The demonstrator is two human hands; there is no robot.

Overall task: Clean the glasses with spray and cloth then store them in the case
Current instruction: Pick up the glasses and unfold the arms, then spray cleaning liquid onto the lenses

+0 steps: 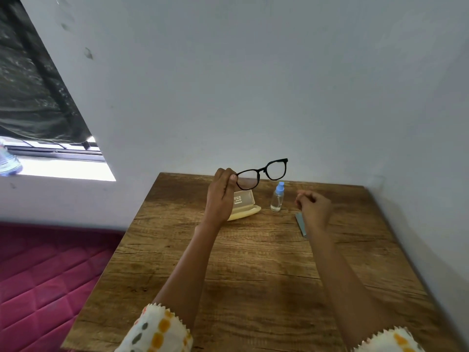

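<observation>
Left hand pinches glasses above the table; right hand, loosely curled and empty, hovers right of the bottle; open case left of it.

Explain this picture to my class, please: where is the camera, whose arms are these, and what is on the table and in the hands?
There is one picture, taken by a wide-angle camera worn on a person's head, looking forward and down. No machine is involved: the two arms are that person's own.

The left hand holds black glasses up by one end, above a wooden table set in a corner of the wall. The right hand is loosely curled and holds nothing that I can see.

On the table lie an open pale yellow case, partly hidden behind the left hand, a small clear spray bottle with a blue cap, and a grey cloth, mostly hidden under the right wrist.
</observation>
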